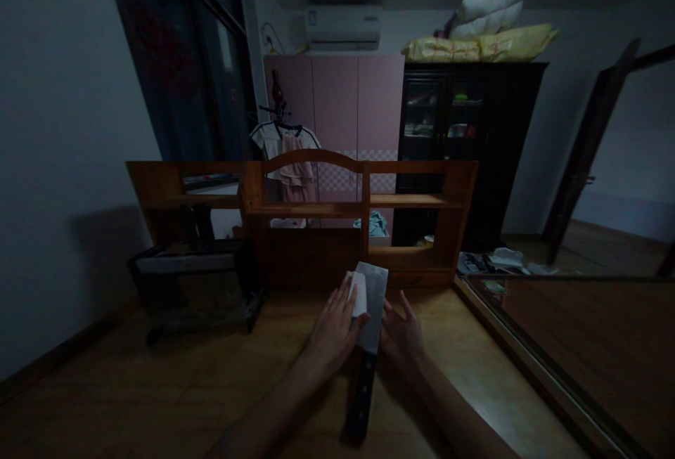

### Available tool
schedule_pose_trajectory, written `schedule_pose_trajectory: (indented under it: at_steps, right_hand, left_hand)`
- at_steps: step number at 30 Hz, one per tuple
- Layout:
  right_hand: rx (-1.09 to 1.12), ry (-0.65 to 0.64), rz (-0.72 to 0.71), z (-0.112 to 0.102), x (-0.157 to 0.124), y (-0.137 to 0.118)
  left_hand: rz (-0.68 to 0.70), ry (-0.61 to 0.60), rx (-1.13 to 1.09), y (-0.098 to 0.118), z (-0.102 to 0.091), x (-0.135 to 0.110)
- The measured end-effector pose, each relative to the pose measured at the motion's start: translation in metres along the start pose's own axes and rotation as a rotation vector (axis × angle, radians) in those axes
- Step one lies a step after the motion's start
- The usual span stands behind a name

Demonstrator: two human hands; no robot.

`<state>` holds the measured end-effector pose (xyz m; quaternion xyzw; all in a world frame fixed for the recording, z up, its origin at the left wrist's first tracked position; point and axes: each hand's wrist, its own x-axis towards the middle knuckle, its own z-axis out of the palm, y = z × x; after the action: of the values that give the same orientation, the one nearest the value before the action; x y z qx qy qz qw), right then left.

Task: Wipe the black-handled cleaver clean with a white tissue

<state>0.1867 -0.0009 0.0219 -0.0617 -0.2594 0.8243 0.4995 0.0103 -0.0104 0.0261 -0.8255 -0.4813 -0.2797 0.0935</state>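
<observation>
A cleaver (375, 297) with a broad metal blade and a black riveted handle points away from me over the wooden tabletop, handle toward me. My left hand (337, 318) presses a small white pad (359, 295) against the left side of the blade, fingers along it and thumb across its near end. Whether the pad is folded cloth, tissue or sponge, I cannot tell. At the blade's right edge is my right hand (403, 332), its thumb raised and apart from the fingers. Some of those fingertips are partly hidden at the blade. Neither hand is on the handle.
A low wooden shelf unit (306, 209) stands across the table's far side. To the left sits a dark, glass-sided box (193, 283). On the right runs a raised table edge (527, 367). Beyond are pink wardrobes (335, 100) and a black cabinet (474, 150).
</observation>
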Motion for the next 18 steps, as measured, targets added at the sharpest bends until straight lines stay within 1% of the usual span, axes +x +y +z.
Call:
schedule_pose_trajectory:
  at_steps: [2, 5, 8, 12, 15, 18]
  right_hand:
    - [0.013, 0.016, -0.014, -0.004, 0.002, 0.0]
    - [0.011, 0.067, -0.034, -0.011, 0.004, 0.0]
    - [-0.015, 0.127, -0.027, -0.017, 0.006, -0.001]
    - [-0.024, 0.137, -0.001, -0.018, 0.006, -0.002]
    - [-0.001, 0.085, -0.005, -0.016, 0.005, -0.001]
    - [-0.006, 0.043, -0.028, -0.013, 0.004, -0.001]
  left_hand:
    - [0.069, -0.009, 0.003, 0.012, -0.003, -0.001]
    - [0.174, -0.054, -0.006, 0.034, -0.004, 0.0]
    - [0.224, -0.106, -0.011, 0.047, -0.001, 0.001]
    - [0.219, -0.131, -0.009, 0.048, 0.0, 0.0]
    - [0.207, -0.102, 0.005, 0.042, -0.004, -0.005]
    - [0.156, -0.07, 0.018, 0.033, -0.01, -0.016]
